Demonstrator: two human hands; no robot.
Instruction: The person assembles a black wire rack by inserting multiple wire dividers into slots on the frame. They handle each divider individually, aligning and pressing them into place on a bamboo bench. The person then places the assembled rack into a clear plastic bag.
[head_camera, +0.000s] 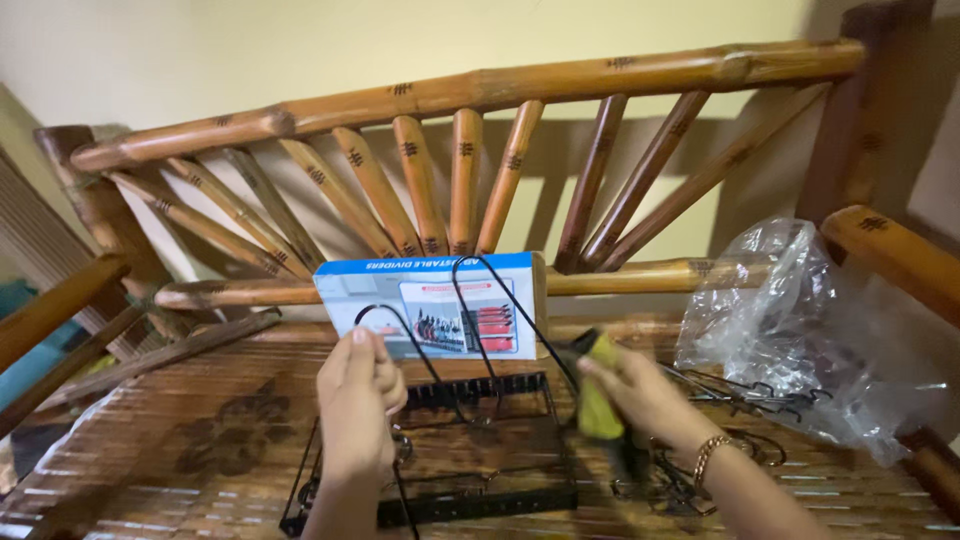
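I note a black wire divider pinched at its top loop by my left hand, standing upright over the black metal rack on the bamboo bench. My right hand is closed around a yellow-handled tool. Behind the rack a blue and white box leans on the backrest. To the right, a clear plastic bag lies open, with more wire dividers at its mouth.
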